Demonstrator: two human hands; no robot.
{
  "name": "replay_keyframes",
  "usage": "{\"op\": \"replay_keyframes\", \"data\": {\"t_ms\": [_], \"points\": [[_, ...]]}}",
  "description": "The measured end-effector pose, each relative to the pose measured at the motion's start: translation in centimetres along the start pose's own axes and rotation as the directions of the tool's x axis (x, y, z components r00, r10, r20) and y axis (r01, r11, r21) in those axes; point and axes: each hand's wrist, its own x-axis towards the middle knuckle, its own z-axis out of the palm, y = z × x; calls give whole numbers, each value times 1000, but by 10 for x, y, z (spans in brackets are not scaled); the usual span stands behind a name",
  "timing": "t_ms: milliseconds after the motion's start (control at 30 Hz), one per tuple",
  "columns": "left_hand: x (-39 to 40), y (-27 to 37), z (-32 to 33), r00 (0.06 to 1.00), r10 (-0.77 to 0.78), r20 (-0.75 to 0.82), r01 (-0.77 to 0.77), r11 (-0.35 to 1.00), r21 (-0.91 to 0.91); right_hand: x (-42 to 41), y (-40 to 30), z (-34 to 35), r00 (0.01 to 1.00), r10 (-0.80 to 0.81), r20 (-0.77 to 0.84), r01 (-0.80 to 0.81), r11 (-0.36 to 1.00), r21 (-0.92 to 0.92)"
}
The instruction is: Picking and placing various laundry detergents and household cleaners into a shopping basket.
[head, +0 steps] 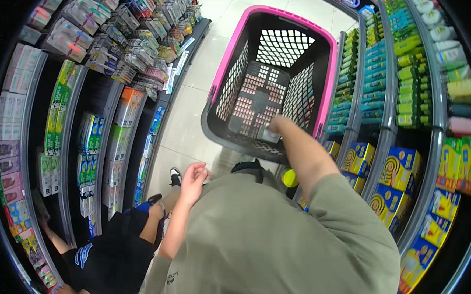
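A deep black plastic shopping basket (220, 132) with a pink rim stands in front of me, its sides and floor made of open lattice. My right hand (275, 125) reaches down inside, near the basket's closest wall. It grips a small white box (268, 135), which is blurred and partly covered by the fingers. Beside my waist, left of the basket, my left hand (195, 177) hangs with its fingers loosely curled. Something pale shows at its fingertips, too small to make out.
Shelves of boxed toothpaste (92, 134) and hanging packs (141, 28) line the left. On the right, shelves hold green bottles (408, 93) and blue-yellow boxes (398, 167). Another person in a black shirt (111, 252) reaches into the left shelf, close by. Pale floor tiles (180, 131) run between.
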Motion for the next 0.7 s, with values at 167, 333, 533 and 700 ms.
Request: {"op": "replay_keyframes", "data": {"t_ms": [167,333,533,700], "points": [[-16,-24,-14,982,-86,-171,73,994,-82,-56,-32,-25,976,34,213,-31,999,-18],[4,-6,-5,982,-77,-174,58,992,-112,31,2,40,985,75,156,-104,976,191],[24,15,15,996,-3,-84,-5,995,-99,68,24,57,987,-128,95,127,992,18],[30,52,24,997,46,66,-40,995,-94,-13,14,-13,990,-31,-137,64,968,243]]}}
